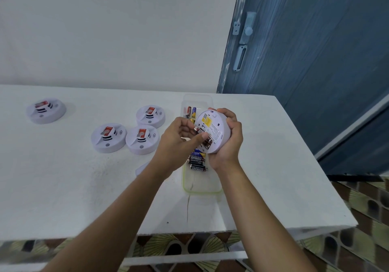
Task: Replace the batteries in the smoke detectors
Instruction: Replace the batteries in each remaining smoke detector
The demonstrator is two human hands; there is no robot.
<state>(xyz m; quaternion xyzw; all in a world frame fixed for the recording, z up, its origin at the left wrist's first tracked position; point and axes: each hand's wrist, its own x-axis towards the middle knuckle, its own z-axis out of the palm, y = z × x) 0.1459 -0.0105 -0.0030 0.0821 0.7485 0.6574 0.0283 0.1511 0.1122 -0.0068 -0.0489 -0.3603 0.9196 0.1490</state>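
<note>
Cupping an upturned smoke detector (pixel 212 131) right of frame centre in the right hand (pixel 228 140), fingers wrapped round its rim, above a clear tray (pixel 202 187) of batteries (pixel 196 162), with the left hand (pixel 179 139) pinching a battery (pixel 203 136) at its open compartment.

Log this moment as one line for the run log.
right hand holds smoke detector | left hand at batteries | four detectors waiting
</note>
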